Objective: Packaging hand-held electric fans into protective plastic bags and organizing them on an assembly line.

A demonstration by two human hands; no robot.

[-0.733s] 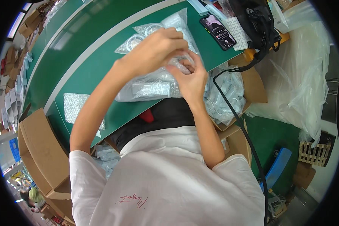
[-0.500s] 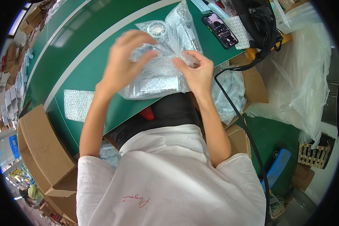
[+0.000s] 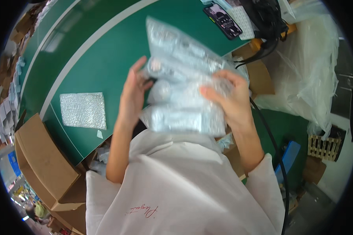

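Note:
Several clear plastic bags (image 3: 180, 123) with pale, roundish and boxy items inside are bunched together, lifted in front of my body near the table's edge. My right hand (image 3: 237, 100) grips them at their right side, thumb on top and fingers bent round the plastic. At their left edge is my left hand (image 3: 132, 94), fingers and thumb apart, close to the plastic; whether it touches is hard to tell. Motion blurs the bags, so their contents cannot be named.
A bubble-wrap pouch (image 3: 83, 111) lies on the green table (image 3: 102, 70), left. An open cardboard box (image 3: 47, 150) stands beside the table. At the upper right are a phone (image 3: 223, 21), a white keyboard (image 3: 243, 22) and a black bag (image 3: 264, 17). A black cable (image 3: 268, 143) hangs at the right.
The bags have come off the table, toward my body and slightly right, in my right hand. My left hand has moved down from above the bags to their left edge.

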